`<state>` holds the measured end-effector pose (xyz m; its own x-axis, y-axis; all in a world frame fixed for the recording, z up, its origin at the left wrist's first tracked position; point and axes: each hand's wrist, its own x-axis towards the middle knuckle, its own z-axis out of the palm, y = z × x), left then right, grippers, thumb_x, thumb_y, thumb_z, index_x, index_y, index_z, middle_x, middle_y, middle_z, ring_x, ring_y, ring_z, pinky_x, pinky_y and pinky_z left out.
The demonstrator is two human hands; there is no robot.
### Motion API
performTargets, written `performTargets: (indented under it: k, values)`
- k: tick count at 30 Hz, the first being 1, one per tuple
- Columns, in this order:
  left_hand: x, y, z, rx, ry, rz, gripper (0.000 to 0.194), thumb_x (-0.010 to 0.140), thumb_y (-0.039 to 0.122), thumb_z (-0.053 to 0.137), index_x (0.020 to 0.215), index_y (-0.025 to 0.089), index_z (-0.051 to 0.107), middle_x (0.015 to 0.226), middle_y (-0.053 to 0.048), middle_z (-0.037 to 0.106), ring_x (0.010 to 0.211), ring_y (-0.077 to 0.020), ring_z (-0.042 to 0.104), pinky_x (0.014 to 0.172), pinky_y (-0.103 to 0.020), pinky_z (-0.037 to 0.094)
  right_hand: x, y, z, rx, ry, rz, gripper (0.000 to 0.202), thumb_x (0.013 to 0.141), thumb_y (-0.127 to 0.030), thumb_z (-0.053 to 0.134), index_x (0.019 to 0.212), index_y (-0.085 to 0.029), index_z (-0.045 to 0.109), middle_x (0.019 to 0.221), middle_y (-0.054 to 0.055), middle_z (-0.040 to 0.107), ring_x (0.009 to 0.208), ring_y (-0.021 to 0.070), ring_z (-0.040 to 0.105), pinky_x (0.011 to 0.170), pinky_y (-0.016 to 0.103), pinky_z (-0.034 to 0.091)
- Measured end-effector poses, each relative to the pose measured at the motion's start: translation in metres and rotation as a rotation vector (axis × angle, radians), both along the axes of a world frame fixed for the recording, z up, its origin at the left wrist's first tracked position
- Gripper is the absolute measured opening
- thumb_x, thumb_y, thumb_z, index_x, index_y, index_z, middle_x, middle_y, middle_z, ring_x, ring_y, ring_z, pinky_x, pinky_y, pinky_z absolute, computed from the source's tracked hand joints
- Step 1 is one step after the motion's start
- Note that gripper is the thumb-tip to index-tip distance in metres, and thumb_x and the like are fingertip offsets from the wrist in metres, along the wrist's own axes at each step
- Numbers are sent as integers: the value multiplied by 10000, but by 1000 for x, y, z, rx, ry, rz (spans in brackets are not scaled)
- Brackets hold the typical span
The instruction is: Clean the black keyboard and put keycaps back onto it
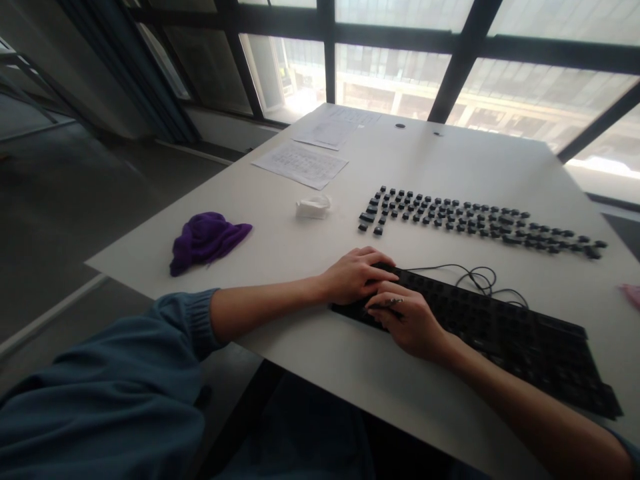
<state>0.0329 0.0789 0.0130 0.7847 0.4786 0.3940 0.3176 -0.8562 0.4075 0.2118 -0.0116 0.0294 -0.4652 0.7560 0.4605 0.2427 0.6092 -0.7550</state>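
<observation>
A black keyboard (505,340) lies at a slant along the table's near edge, with many of its keycaps off. My left hand (354,275) grips the keyboard's left end, its fingers bent over the far edge. Close beside it, my right hand (407,323) is closed around a thin tool with a shiny end (394,303), low over the left part of the keyboard. The tool's exact kind does not show, and its working tip is hidden by the fingers. Beyond the keyboard, loose black keycaps (460,223) stand in rows.
A black cable (470,272) is coiled behind the keyboard. To the left are a purple cloth (207,241) and a small white packet (313,207). Printed sheets (303,163) lie farther back on the white table (280,260). Something pink (631,293) sits at the right edge.
</observation>
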Motion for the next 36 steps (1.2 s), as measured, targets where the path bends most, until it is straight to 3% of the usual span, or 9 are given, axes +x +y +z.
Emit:
performTargets:
  k: [7,12,18,21,24,28,33,36]
  values:
    - [0,-2,0,0,21,23,258,995,354,591,1187,304,756,1332,-36,674,1192,-247,575,1067,-404,432,3,1,1,-147,127,-109,134,954,-206,603,870,-185,705,857,50,704,526,103,612,482,233,527]
    - [2,2,0,-54,-29,6,228,982,319,609,1140,278,768,1292,-51,700,1167,-249,608,1047,-420,442,4,3,2,-203,250,-207,143,951,-248,629,851,-174,700,706,6,629,498,101,578,470,233,482]
    - [-1,5,18,-201,-289,73,275,1023,294,510,1108,184,747,1100,-98,738,1054,-215,661,976,-370,504,5,11,-1,-311,469,-474,195,942,-346,662,873,-168,703,647,-7,620,507,101,536,484,238,444]
    - [-4,-1,27,-270,-297,84,283,958,401,636,1106,181,733,1021,-83,732,934,-200,683,883,-331,538,5,15,-3,-330,516,-541,200,920,-364,696,904,-168,734,669,4,653,537,109,565,528,251,481]
    - [-4,-6,28,-293,-273,73,334,859,399,762,1115,188,722,1009,-67,737,908,-195,694,861,-311,544,3,17,-4,-359,552,-543,209,897,-377,725,938,-175,758,720,17,692,594,131,626,582,271,542]
    - [-1,-8,23,-322,-322,128,244,864,282,741,1086,180,741,1005,-66,763,912,-191,719,846,-296,558,1,17,-3,-381,578,-521,221,875,-386,746,934,-175,778,829,43,730,634,146,666,619,297,592]
    - [-1,-6,19,-375,-346,182,322,862,249,739,1175,178,743,1127,-91,772,1033,-227,729,963,-340,550,0,18,-1,-353,546,-458,166,872,-343,753,903,-184,788,878,36,706,681,146,677,645,287,600]
    - [-1,-6,19,-469,-368,219,362,843,238,760,1199,175,732,1074,-78,787,981,-222,743,936,-342,570,0,18,-2,-328,521,-443,157,874,-327,754,948,-193,788,866,28,695,699,149,680,659,283,599]
